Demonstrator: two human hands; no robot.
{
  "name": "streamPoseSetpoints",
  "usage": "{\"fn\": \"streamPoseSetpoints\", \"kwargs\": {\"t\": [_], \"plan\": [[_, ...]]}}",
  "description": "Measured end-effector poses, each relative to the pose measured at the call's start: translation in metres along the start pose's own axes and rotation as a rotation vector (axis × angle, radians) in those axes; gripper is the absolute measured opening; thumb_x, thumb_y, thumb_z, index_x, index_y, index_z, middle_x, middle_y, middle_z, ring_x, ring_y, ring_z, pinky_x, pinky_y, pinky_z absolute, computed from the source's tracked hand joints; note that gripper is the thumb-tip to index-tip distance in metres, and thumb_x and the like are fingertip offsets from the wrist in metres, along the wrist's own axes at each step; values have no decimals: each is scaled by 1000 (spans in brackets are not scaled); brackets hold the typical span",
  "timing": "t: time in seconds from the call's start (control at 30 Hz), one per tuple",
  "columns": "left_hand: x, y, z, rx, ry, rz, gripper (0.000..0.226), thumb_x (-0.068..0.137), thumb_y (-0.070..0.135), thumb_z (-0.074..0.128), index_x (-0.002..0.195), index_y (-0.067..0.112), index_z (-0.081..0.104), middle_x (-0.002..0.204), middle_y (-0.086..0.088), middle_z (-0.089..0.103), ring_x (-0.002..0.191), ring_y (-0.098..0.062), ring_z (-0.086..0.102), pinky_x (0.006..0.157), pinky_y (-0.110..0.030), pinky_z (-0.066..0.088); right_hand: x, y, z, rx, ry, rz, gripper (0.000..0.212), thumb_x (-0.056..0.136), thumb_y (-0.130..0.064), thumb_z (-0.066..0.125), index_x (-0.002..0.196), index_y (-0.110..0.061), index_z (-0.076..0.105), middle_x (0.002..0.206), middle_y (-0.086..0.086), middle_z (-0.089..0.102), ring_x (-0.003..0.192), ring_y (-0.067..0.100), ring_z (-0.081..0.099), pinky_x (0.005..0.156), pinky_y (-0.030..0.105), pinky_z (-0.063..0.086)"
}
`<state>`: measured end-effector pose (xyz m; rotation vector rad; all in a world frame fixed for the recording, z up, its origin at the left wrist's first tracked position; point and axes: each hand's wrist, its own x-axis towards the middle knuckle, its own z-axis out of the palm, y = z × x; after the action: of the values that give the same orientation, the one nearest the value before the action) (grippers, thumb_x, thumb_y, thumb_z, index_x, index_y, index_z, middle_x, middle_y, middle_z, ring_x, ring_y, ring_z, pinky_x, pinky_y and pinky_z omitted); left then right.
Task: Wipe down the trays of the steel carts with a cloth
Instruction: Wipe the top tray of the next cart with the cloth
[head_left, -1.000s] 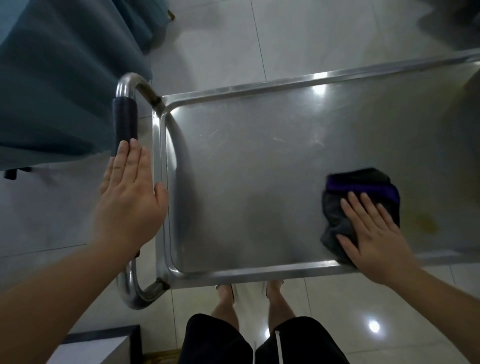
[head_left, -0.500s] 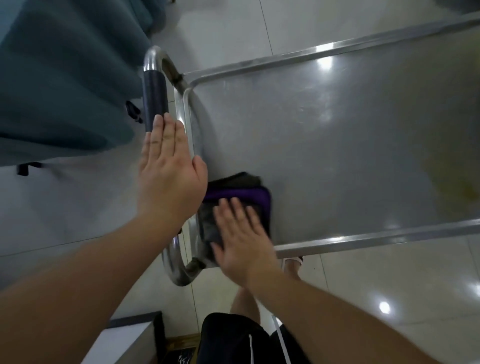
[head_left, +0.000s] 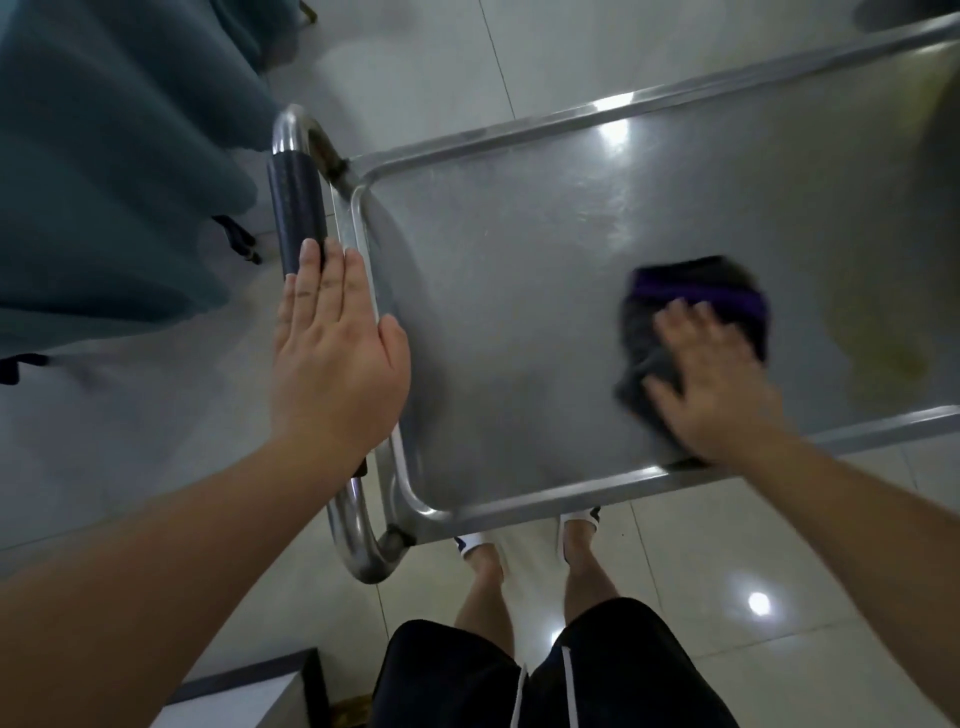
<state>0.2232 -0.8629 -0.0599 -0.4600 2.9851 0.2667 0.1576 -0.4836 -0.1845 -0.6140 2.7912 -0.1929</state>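
Note:
The steel cart's top tray (head_left: 519, 291) fills the middle and right of the head view. Its tubular handle (head_left: 298, 208), with a black grip, runs along the tray's left end. My left hand (head_left: 337, 358) lies flat and open over the handle and the tray's left rim, holding nothing. My right hand (head_left: 711, 384) presses flat on a dark grey and purple cloth (head_left: 696, 286) on the tray floor, close to the near rim at right of centre. The hand and cloth are motion-blurred.
A yellowish stain (head_left: 883, 353) marks the tray just right of the cloth. Teal fabric (head_left: 104, 156) hangs at the left beside the handle. A dark-edged box (head_left: 249, 696) sits on the tiled floor at bottom left. My legs (head_left: 530, 571) stand against the near rim.
My right hand has swept the cloth from the tray's near-left corner back to the right. One second ago it was also at the right. My left hand has stayed on the handle.

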Motion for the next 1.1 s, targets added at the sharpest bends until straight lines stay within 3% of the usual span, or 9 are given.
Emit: {"fn": "streamPoseSetpoints", "kwargs": {"t": [0.13, 0.23, 0.33, 0.43, 0.5, 0.6, 0.87, 1.0, 1.1], "plan": [[1, -1, 0, -35, 16, -7, 67, 111, 39, 21, 169, 8, 5, 178, -7, -1, 162, -15, -11, 130, -35, -9, 36, -22, -1, 48, 85, 528, 79, 104, -61, 16, 166, -13, 9, 174, 8, 7, 160, 29, 4, 128, 54, 10], [1, -2, 0, -42, 22, -12, 69, 109, 41, 17, 169, 9, 7, 178, -5, 0, 162, -14, -11, 130, -35, -9, 55, -114, 11, 119, 167, 565, 81, 101, -57, 28, 165, -8, 18, 173, 11, 13, 160, 32, 9, 127, 55, 12], [2, -1, 1, -41, 18, -7, 69, 108, 42, 16, 169, 9, 9, 178, -5, 1, 163, -15, -10, 131, -35, -8, 58, -215, 25, 155, 160, 322, 80, 101, -54, 34, 165, -9, 17, 173, 11, 13, 160, 31, 7, 128, 53, 9], [1, -2, 2, -32, 27, -11, 70, 108, 44, 12, 169, 10, 9, 178, -5, 2, 162, -14, -11, 132, -37, -7, 49, -280, 37, 159, 49, -246, 80, 104, -54, 34, 167, -13, 7, 174, 7, 9, 161, 25, -3, 128, 52, 13], [-1, -1, 2, -21, 24, -3, 69, 108, 44, 12, 169, 10, 9, 178, -5, 2, 162, -13, -12, 132, -37, -7, 54, -274, 38, 75, -8, -588, 74, 107, -56, 27, 167, -17, 6, 174, 4, 8, 160, 22, -8, 129, 51, 12], [0, -2, 1, -23, 9, 10, 69, 109, 44, 15, 169, 11, 8, 178, -4, 1, 162, -12, -13, 131, -35, -9, 71, -215, 27, -54, -86, -752, 74, 105, -64, 27, 166, -25, 11, 171, -4, 5, 160, 16, -5, 130, 45, 1], [2, 1, -2, -16, -7, 7, 71, 107, 45, 15, 168, 10, 12, 177, -4, 3, 162, -13, -14, 128, -30, -16, 124, -17, -30, -40, 71, 29, 78, 100, -63, 29, 165, -22, 24, 172, 3, 21, 159, 26, 18, 127, 46, 13], [3, 1, -3, -16, -24, -4, 72, 106, 46, 8, 169, 11, 8, 178, -3, -2, 161, -13, -18, 130, -36, -12, 156, -77, -27, 189, 178, 785, 83, 98, -60, 20, 166, -13, 13, 174, 7, 7, 160, 30, 4, 128, 50, 5], [2, 1, -4, -17, -29, -14, 71, 106, 45, 7, 169, 11, 7, 177, -3, -3, 161, -13, -19, 131, -36, -11, 167, -168, -20, 239, 156, 665, 80, 101, -55, 26, 166, -11, 13, 174, 10, 7, 160, 33, 4, 128, 52, 4]]}}
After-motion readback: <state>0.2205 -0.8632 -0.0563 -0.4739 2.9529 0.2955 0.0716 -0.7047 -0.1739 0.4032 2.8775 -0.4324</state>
